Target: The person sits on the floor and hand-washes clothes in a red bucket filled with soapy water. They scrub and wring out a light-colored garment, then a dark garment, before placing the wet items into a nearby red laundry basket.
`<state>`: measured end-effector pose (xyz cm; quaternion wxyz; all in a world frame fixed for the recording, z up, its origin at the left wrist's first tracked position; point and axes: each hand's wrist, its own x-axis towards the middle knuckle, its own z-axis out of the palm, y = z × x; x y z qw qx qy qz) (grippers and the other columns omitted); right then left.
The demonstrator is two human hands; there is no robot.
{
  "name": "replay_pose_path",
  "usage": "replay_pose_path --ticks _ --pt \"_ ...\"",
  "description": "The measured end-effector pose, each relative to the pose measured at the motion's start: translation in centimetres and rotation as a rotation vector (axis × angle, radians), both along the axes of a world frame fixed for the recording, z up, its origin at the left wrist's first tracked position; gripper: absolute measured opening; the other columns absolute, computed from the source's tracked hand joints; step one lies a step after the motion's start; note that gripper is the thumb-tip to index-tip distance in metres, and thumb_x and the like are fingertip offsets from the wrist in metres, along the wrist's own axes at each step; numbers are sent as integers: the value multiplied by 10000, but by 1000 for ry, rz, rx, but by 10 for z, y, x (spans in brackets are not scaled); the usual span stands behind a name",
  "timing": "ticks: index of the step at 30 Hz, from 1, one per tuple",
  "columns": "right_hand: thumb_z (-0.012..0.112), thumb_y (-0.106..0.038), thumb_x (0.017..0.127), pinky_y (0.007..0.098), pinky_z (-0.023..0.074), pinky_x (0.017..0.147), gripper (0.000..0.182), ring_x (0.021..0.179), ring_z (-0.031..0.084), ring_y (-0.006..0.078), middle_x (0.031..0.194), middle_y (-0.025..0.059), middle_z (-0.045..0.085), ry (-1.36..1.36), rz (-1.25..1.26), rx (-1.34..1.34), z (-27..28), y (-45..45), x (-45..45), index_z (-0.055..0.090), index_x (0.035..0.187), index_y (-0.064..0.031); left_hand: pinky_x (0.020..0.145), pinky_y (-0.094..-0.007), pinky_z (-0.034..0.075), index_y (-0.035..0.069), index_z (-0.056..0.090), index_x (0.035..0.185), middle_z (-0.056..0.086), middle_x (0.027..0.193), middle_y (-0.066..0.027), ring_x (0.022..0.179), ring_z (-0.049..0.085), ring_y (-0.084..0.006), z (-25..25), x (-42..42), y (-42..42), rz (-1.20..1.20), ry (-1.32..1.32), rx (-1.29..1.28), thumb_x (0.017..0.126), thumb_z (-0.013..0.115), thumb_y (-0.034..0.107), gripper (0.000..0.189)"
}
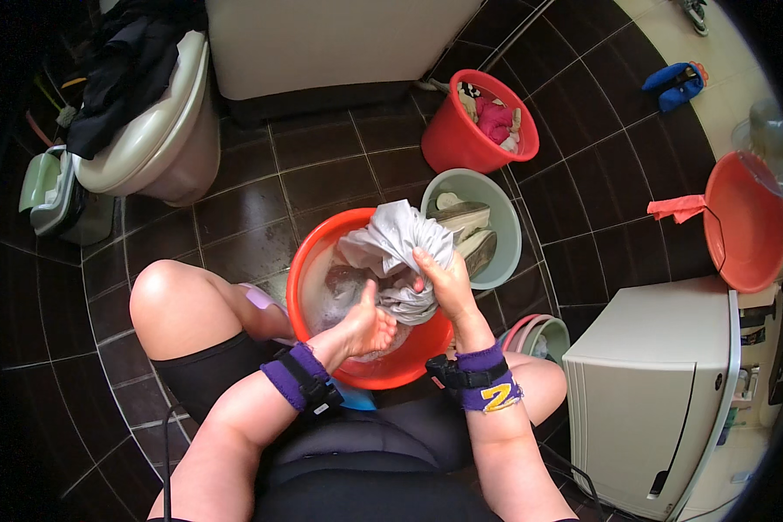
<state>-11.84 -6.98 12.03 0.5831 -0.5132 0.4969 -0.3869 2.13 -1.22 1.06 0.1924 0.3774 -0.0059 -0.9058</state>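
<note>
My right hand (449, 282) grips a bunched, wet light-grey cloth (398, 238) at its right side, thumb on top. The cloth is held over an orange-red plastic basin (430, 355) between my knees. Soapy water (333, 293) with foam shows inside the basin. My left hand (370, 326) is over the near part of the basin, just below the cloth, palm turned to the right, thumb up and fingers loosely curled, with nothing seen in it. Both wrists wear purple bands with black straps.
A grey-green basin (512, 228) with shoes touches the orange basin's right side. Behind it stands a red bucket (444, 137) of cloths. A toilet (169, 150) with black clothing is at upper left, a waste bin (91, 215) beside it. A white cabinet (626, 404) stands at right.
</note>
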Motion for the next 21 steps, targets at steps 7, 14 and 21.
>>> replay_pose_path --ticks 7,14,21 --pt "676 -227 855 218 431 458 275 542 540 74 783 26 625 136 283 170 -13 27 -5 630 1021 -13 1037 -489 371 72 335 1412 463 1368 -140 1252 461 -292 33 17 -25 422 331 -194 797 110 817 992" --pt "613 -178 899 232 431 476 223 518 528 88 716 25 620 237 530 210 -37 67 2 551 1034 -12 930 -516 463 108 432 1362 518 1297 -204 1090 574 -375 13 13 -35 589 603 -6 859 401 682 764" --pt "573 -109 879 241 434 478 269 500 517 102 766 60 658 -68 302 360 -65 89 5 500 1112 3 604 -369 516 98 560 716 608 686 -78 626 603 -217 -17 16 -37 389 570 -65 865 559 369 309"
